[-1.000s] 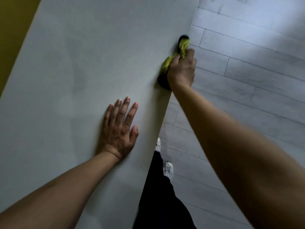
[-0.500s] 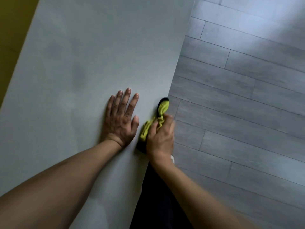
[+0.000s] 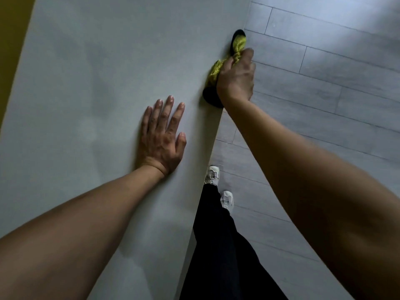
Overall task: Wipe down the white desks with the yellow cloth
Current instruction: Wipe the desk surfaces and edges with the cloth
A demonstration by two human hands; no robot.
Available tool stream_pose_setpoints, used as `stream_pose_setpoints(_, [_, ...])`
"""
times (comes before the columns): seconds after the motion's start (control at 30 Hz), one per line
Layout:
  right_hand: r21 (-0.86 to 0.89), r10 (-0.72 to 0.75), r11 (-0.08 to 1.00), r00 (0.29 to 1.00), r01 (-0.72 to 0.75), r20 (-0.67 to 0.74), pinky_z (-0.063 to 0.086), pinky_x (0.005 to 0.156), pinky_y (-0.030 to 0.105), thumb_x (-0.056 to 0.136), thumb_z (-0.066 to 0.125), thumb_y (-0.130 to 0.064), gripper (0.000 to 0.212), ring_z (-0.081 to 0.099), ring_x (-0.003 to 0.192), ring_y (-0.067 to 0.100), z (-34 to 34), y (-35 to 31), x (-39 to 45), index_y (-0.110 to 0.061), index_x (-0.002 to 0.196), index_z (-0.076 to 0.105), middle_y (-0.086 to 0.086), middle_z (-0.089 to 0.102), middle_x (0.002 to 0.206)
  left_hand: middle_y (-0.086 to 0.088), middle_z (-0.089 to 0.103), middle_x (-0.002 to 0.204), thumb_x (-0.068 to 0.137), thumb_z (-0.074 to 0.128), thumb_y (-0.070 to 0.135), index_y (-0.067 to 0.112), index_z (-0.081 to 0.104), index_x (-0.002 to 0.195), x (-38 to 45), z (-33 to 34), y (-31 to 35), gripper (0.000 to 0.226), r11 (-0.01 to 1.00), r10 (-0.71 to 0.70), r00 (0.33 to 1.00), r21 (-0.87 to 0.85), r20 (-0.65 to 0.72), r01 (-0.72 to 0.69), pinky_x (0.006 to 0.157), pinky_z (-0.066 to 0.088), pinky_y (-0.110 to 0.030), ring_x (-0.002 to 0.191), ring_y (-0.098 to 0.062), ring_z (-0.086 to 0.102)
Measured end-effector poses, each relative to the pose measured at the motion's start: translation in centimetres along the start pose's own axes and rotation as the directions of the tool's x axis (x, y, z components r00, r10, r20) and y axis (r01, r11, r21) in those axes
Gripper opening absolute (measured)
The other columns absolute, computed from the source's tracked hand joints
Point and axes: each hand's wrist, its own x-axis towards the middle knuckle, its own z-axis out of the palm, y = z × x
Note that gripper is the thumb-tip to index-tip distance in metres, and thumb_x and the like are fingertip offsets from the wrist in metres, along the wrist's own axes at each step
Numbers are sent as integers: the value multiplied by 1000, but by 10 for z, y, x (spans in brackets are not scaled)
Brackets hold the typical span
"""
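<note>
At the right edge of the white desk (image 3: 104,87), I see my right hand (image 3: 236,80) with its fingers (image 3: 246,54) curled tight around the bunched yellow cloth (image 3: 216,70), pressing it against the rim with the arm stretched well forward. My left hand (image 3: 162,137) lies flat, palm down, fingers straight and slightly spread, on the desk near that edge, holding nothing. Below the edge, black trousers (image 3: 220,245) and white shoes (image 3: 213,174) stand on the grey plank floor (image 3: 324,94).
</note>
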Motion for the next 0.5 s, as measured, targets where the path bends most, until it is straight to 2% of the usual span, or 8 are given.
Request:
stream_pose_setpoints(0.1, [10, -13, 1000, 1000, 12, 8, 44, 81, 41, 102, 39, -35, 41, 59, 104, 35, 3, 17, -39, -18, 139, 37, 12, 51, 123, -11, 31, 168, 94, 38, 37, 18, 38, 160, -1, 0, 0, 68, 1000, -4, 1000, -1, -9, 4, 128, 17, -52, 155, -34, 27])
stream_pose_setpoints(0.2, [32, -27, 999, 999, 26, 41, 43, 78, 38, 102, 41, -35, 39, 59, 101, 38, 5, 60, -124, -17, 137, 40, 13, 51, 118, -10, 30, 168, 97, 37, 32, 19, 37, 160, -2, -1, 0, 65, 1000, 5, 1000, -6, -7, -5, 128, 17, -52, 155, -33, 27])
stream_pose_setpoints(0.27, [28, -50, 998, 994, 47, 96, 49, 78, 45, 102, 42, -33, 37, 58, 97, 38, 1, 87, -187, -16, 135, 42, 13, 50, 115, -10, 31, 168, 98, 36, 29, 19, 37, 160, -2, -2, 0, 63, 1000, 6, 1000, -6, -10, -6, 127, 18, -52, 155, -33, 28])
stream_pose_setpoints(0.33, [2, -40, 999, 992, 40, 120, 50, 78, 47, 101, 43, -32, 35, 58, 98, 38, -1, 102, -224, -14, 131, 44, 13, 51, 114, -9, 31, 168, 99, 37, 27, 19, 37, 160, -2, -3, -1, 62, 1000, 2, 1000, -12, -5, -2, 127, 18, -52, 155, -33, 28])
stream_pose_setpoints(0.5, [-45, -12, 999, 996, 16, 90, 46, 81, 45, 102, 40, -35, 40, 57, 102, 39, 3, 92, -200, -14, 136, 40, 15, 50, 116, -10, 31, 168, 99, 38, 27, 19, 38, 160, -2, -4, 3, 61, 1000, -3, 1000, -15, -7, 3, 127, 18, -52, 155, -33, 28])
